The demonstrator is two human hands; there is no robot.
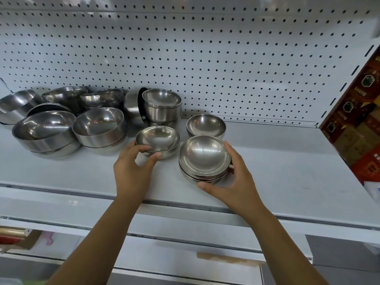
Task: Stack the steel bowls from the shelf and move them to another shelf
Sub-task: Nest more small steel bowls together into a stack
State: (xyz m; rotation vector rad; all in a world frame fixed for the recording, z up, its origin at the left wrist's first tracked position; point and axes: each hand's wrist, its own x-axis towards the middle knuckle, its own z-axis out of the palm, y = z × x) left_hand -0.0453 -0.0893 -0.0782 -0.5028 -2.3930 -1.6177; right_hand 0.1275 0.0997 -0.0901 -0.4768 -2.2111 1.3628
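On the shelf (287, 161), the left hand (131, 171) curls round a small bowl stack (157, 138); just right, the right hand (236, 182) clasps a nested stack (204, 157).

A shop: white metal shelf (267, 161) with pegboard back (226, 58), many steel bowls (98, 128) displayed, boxed goods (357, 124) alongside.

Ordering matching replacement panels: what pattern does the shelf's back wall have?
The back wall is white, dotted with even rows of small dark holes; head view.
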